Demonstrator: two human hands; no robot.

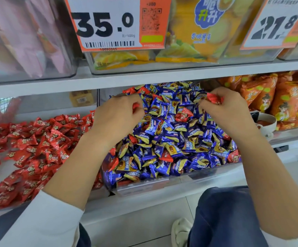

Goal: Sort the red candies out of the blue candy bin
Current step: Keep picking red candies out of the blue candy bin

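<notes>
The job looks partly done, with more to go. The blue candy bin [162, 184] sits on the lower shelf [144, 202], right in the middle, and it is piled high with blue candies [171, 139]. Both hands are down in the pile. The left hand [117, 118] has its fingers [135, 106] curled tight, and a bit of red wrapper [135, 105] peeks out, so it holds at least one red candy. The right hand [228, 107] also has its fingers curled, and they pinch a red candy [214, 98] near the back of the bin. I think these picked ones need to go next door, because the bin on the left holds a big heap of red candies [34, 148], just beside the blue bin. But red ones are mixed into the blue pile. One red candy [184, 114] lies between the two hands. More sit at the back [135, 90], at the right edge [233, 156], and near the front left [111, 163]. Some could hide deeper down, where I cannot see. So there is plenty left to pick out.
</notes>
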